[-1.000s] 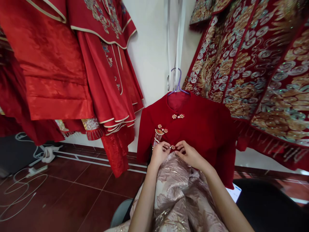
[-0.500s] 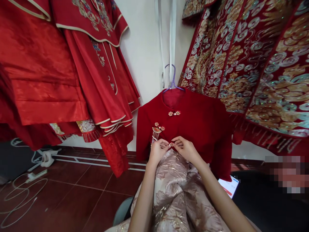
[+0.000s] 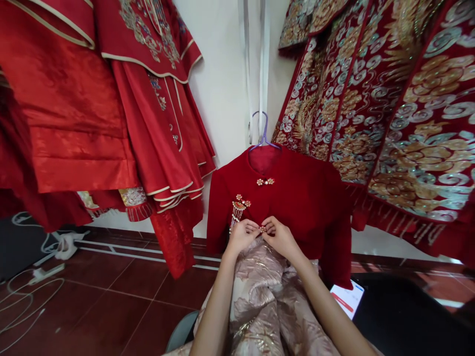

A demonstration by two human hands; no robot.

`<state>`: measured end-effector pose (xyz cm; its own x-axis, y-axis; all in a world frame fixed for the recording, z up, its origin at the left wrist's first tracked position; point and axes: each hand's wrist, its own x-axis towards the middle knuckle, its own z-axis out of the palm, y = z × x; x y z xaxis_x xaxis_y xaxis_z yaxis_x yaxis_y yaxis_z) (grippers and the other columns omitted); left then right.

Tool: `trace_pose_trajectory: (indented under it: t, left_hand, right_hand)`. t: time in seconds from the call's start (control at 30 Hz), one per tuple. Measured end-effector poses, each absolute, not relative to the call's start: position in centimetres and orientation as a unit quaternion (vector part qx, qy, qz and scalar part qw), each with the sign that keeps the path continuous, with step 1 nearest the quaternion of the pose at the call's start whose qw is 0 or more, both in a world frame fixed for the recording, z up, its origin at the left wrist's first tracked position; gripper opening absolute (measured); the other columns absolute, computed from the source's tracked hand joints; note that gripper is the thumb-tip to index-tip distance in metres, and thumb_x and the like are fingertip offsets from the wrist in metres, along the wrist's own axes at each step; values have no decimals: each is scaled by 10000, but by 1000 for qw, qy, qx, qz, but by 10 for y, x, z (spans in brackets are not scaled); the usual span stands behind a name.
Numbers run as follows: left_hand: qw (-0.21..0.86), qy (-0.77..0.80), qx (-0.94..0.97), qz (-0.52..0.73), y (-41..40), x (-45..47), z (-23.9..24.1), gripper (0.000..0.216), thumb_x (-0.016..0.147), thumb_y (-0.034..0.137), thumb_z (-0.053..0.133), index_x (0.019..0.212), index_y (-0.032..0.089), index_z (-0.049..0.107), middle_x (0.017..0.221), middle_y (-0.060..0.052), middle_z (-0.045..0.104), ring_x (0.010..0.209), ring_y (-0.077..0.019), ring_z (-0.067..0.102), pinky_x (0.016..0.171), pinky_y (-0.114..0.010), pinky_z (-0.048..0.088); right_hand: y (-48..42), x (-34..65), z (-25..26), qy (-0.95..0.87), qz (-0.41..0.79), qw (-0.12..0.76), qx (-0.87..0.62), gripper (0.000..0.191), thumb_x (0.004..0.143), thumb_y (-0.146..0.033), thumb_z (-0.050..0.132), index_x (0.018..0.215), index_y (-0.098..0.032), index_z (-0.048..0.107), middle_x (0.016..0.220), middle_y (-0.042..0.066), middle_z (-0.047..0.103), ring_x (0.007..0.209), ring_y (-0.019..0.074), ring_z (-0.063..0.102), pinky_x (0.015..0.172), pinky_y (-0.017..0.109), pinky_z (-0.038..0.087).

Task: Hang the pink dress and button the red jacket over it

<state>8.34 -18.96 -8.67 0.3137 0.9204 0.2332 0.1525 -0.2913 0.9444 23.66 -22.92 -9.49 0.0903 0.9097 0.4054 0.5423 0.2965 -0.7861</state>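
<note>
A dark red velvet jacket [image 3: 297, 193] on a purple hanger [image 3: 264, 129] lies over the lap, its neck toward the wall. My left hand [image 3: 243, 236] and my right hand [image 3: 281, 238] meet at its lower front edge. Between their fingertips sits a small beaded flower clasp [image 3: 263, 229], pinched from both sides; whether it is fastened I cannot tell. A similar clasp [image 3: 265, 182] joins the collar. Left of centre hangs a fan-shaped brooch [image 3: 239, 206] with bead tassels. Under my wrists spreads a shiny pinkish-beige patterned cloth [image 3: 260, 287].
Red garments [image 3: 148, 113] hang at the left, and a heavily embroidered fringed robe [image 3: 401, 118] hangs at the right. A lit phone [image 3: 348, 297] rests on a black surface [image 3: 401, 306]. White cables [image 3: 33, 296] and pale shoes [image 3: 66, 246] are on the tiled floor.
The view has shifted slightly, so the jacket appears a little lower. Both hands stay pinched at the lower clasp, with the right fingers closer to the left. The blurred-out patch at the right is gone.
</note>
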Motion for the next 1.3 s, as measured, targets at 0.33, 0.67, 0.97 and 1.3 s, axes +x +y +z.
trace_pose_trajectory:
  t: [0.33,0.67,0.97,1.3]
  left_hand:
    - [610,350,373,605,-173,87,-75,215,747,290,711,904,144,688,907,-84,719,729,-121,665,781,-275,528]
    - [712,256,291,586,-156,82,-63,119,779,203,684,867,123,690,963,-96,718,816,-113,670,918,-283,509]
    - [662,241,366,608,-156,82,-65,132,741,238,710,828,138,712,998,-94,724,896,-144,678,941,-334,506]
    - [612,296,462,570,-159,97,-49,295,696,398,733,820,131,718,923,-94,730,818,-163,673,822,-329,528]
  right_hand:
    - [-243,250,-72,-631,241,499,-544,58,639,-202,551,693,-201,571,654,-16,603,646,133,574,658,237,447]
    - [-243,258,-71,-643,248,494,-531,77,678,-233,549,728,-192,591,673,-11,610,648,130,573,648,234,436]
    - [-247,260,-67,-648,235,490,-534,78,683,-235,538,730,-197,587,680,-5,617,643,137,571,649,246,447]
    - [-251,261,-61,-660,253,473,-527,72,701,-228,528,741,-197,579,690,-4,618,665,143,585,670,255,453]
